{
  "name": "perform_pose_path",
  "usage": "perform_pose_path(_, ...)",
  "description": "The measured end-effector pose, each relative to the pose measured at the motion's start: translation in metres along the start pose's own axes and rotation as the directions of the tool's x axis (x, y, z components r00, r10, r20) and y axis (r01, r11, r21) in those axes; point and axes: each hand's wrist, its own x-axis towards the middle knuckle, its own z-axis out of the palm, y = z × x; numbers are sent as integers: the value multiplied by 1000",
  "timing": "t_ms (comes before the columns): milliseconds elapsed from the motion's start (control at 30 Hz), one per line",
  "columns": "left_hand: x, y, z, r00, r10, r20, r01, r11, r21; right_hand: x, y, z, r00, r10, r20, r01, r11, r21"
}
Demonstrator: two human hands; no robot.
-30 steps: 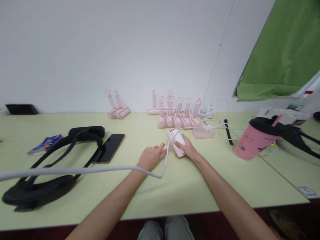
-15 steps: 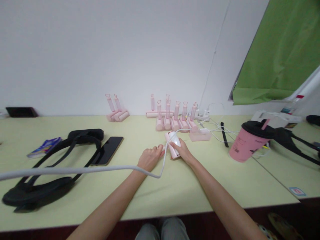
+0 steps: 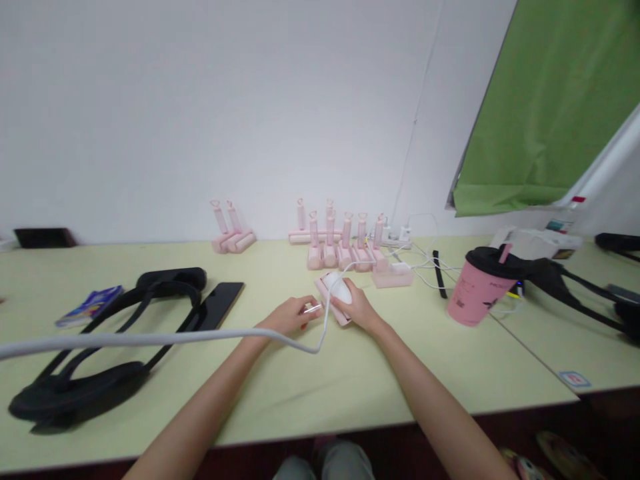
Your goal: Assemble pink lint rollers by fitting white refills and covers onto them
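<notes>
My right hand [image 3: 359,307] is closed around a pink device [image 3: 325,290] with a rounded white part [image 3: 339,288], tilted over the tabletop. To its left, my left hand [image 3: 290,316] has curled fingers around a small shiny, whitish clear piece [image 3: 313,308], whose kind I cannot make out. There is a gap between this piece and the pink device. Behind my hands stand several pink roller-like tools [image 3: 345,255] with upright translucent handles and loops at the top. A white cable [image 3: 200,335] crosses in front of both hands.
At left lie a black headset frame [image 3: 95,377], a phone [image 3: 223,303] and a blue packet [image 3: 93,305]. More pink tools [image 3: 234,240] stand by the wall. On the right are a pink tray [image 3: 393,277], tangled cables, a black strap [image 3: 440,273] and a pink lidded cup [image 3: 477,297].
My left hand has drawn away left from the pink device, and a clear piece now shows in its fingers. The right hand still grips the device. The camera view has shifted slightly.
</notes>
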Motion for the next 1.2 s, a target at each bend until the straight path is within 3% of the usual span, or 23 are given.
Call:
perform_pose_path(100,0,-3,-5,998,-9,70,8,1000,5,-2,2,6,1000,-6,3,6,1000,-14)
perform_pose_path(300,1,0,11,997,38,-70,-24,980,200,-2,9,8,998,54,-31,-53,998,15)
perform_pose_path(500,6,3,24,991,65,-115,3,860,510,0,11,2,997,76,15,-77,995,61)
perform_pose_path(667,13,0,34,988,70,-136,34,763,646,1,15,1,995,96,-13,-95,995,15)
perform_pose_path(933,18,4,40,981,50,-189,99,705,702,3,20,3,988,144,-61,-139,988,73)
perform_pose_path(1200,17,6,38,946,-25,-322,219,781,585,14,13,-3,987,157,23,-157,945,287)
